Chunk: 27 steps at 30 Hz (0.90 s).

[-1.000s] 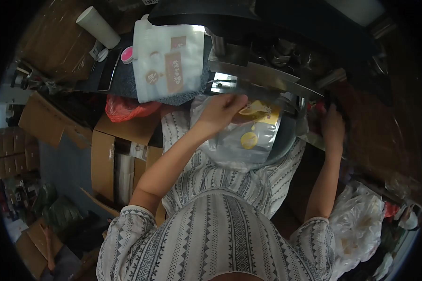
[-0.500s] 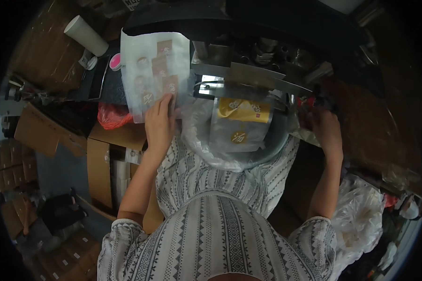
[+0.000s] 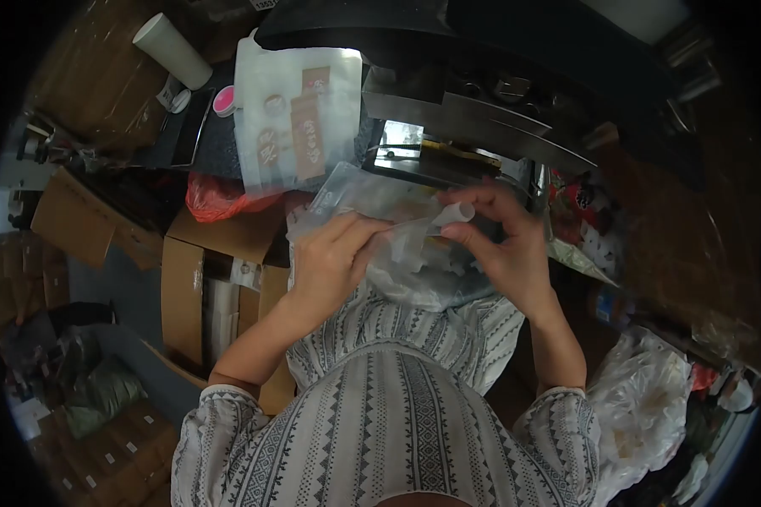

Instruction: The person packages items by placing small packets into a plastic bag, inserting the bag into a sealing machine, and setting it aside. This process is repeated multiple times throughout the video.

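My left hand is closed on the lower edge of a translucent plastic pouch, held over my lap. My right hand pinches a short white tube between thumb and fingers, at the pouch's right end. Below both hands sits a round basin lined with clear plastic, partly covered by the pouch. Ahead lies a stack of pale pouches with brown labels.
A dark metal machine spans the front. To the left are a white cup, a pink-topped round container, a red plastic bag and an open cardboard box. A clear plastic bag hangs at right.
My left hand has come from the stack with a pouch. My right hand has moved in from the right with the white tube. The gold-topped pouch over the basin no longer shows.
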Each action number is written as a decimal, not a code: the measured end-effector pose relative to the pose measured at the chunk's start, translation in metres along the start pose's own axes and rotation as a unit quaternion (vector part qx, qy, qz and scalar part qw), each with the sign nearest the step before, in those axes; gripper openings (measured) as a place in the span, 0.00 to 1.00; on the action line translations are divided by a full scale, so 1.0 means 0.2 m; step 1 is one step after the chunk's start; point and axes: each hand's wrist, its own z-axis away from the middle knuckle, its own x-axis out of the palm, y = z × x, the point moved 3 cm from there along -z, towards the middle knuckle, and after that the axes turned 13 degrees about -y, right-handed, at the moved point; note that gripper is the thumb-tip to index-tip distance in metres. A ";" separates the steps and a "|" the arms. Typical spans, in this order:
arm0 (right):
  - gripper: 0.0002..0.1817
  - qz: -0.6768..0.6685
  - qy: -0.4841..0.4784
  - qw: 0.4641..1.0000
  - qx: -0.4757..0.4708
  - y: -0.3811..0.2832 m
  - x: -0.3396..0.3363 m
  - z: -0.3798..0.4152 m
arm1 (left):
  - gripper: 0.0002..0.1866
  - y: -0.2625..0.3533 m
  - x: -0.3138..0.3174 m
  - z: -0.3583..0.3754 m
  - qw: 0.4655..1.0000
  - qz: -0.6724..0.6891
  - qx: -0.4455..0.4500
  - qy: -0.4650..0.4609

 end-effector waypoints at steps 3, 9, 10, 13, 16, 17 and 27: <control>0.16 -0.089 -0.047 0.994 0.036 0.04 0.04 0.01 | 0.05 -0.02 0.09 -0.01 0.992 0.096 0.000 -0.077; 0.19 0.041 0.109 0.992 0.044 0.09 -0.13 0.07 | 0.14 -0.08 0.28 -0.22 0.844 0.443 -0.223 -0.206; 0.19 0.150 0.086 0.984 0.045 0.09 -0.18 0.11 | 0.14 -0.10 0.30 -0.27 0.843 0.443 -0.224 -0.207; 0.16 0.313 0.090 0.938 0.119 0.06 -0.31 0.19 | 0.17 -0.18 0.38 -0.37 0.803 0.512 -0.262 -0.158; 0.11 0.453 0.086 0.840 0.286 0.29 -0.48 0.27 | 0.17 -0.22 0.42 -0.34 0.760 0.572 -0.254 -0.174; 0.08 0.535 0.055 0.756 0.372 0.37 -0.52 0.30 | 0.17 -0.25 0.38 -0.33 0.831 0.485 -0.223 -0.160; 0.07 0.446 0.062 0.837 0.310 0.35 -0.60 0.33 | 0.19 -0.49 0.05 0.00 0.980 -0.153 -0.095 0.081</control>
